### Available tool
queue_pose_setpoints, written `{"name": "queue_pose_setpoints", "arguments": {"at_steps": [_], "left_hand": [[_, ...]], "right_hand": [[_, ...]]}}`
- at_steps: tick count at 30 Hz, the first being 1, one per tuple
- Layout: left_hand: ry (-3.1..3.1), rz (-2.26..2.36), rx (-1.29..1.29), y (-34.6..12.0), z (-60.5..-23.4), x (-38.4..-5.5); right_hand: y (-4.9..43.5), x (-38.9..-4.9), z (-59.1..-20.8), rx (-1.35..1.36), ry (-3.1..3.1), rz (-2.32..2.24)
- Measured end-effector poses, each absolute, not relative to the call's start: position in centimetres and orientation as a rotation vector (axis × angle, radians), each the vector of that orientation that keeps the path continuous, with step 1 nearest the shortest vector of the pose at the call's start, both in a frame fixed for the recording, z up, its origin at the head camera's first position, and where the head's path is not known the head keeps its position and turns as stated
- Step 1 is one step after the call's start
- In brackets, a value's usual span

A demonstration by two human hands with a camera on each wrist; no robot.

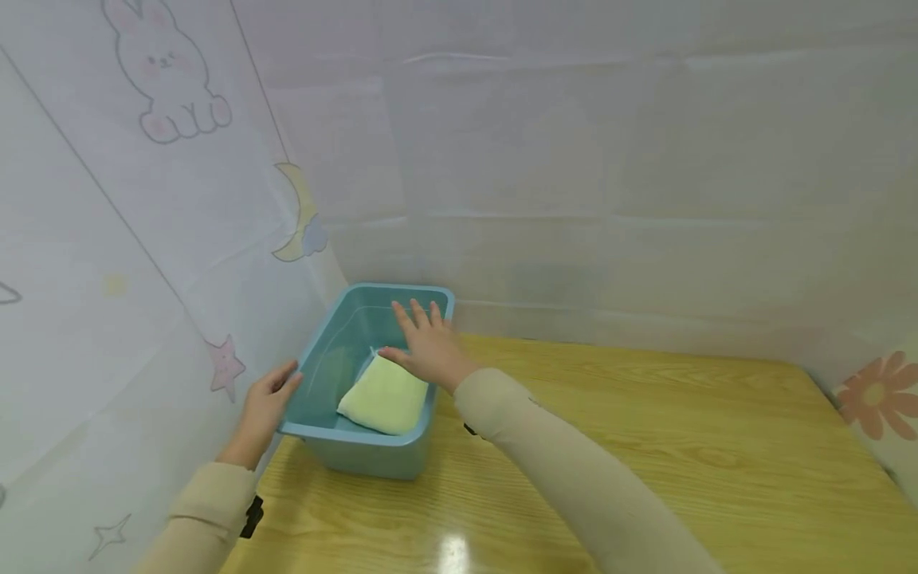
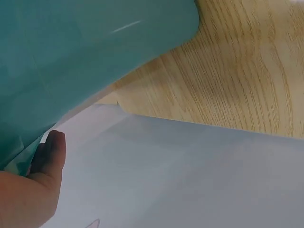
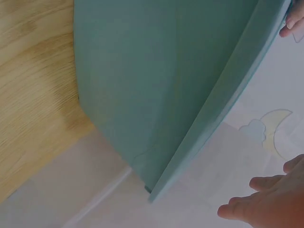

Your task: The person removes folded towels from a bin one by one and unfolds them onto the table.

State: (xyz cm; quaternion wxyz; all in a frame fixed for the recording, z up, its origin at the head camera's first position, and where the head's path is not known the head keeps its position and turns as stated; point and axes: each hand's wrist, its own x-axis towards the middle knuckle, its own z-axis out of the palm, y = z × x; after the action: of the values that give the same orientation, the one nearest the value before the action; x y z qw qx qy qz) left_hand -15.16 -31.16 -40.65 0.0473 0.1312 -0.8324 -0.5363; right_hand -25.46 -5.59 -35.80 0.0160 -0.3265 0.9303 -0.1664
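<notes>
A blue-green plastic bin [image 1: 351,437] stands on the wooden table in the left corner. Inside it lies a pale yellow folded cloth [image 1: 387,402]. My left hand [image 1: 262,408] grips the bin's left rim, the thumb over the edge and the fingers on the outer side; the left wrist view shows this hand [image 2: 40,185] against the bin's wall. Over the bin's right side is my right hand [image 1: 435,351], fingers spread and holding nothing. In the right wrist view its fingers [image 3: 259,184] are apart from the bin's rim [image 3: 209,114].
A wood-grain table [image 1: 645,446] stretches to the right of the bin. White sheets printed with a rabbit, a moon [image 1: 294,211] and a star [image 1: 226,365] hang close along the left and back. An orange flower print [image 1: 878,395] shows at the far right.
</notes>
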Motion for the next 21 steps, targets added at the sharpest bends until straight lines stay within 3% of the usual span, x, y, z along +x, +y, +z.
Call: {"name": "queue_pose_setpoints", "arguments": {"at_steps": [21], "left_hand": [[-2.202, -2.201, 0.739, -30.2, -40.7, -15.9]], "right_hand": [[-11.4, -27.1, -36.6, -0.726, 2.887, -0.391]]}}
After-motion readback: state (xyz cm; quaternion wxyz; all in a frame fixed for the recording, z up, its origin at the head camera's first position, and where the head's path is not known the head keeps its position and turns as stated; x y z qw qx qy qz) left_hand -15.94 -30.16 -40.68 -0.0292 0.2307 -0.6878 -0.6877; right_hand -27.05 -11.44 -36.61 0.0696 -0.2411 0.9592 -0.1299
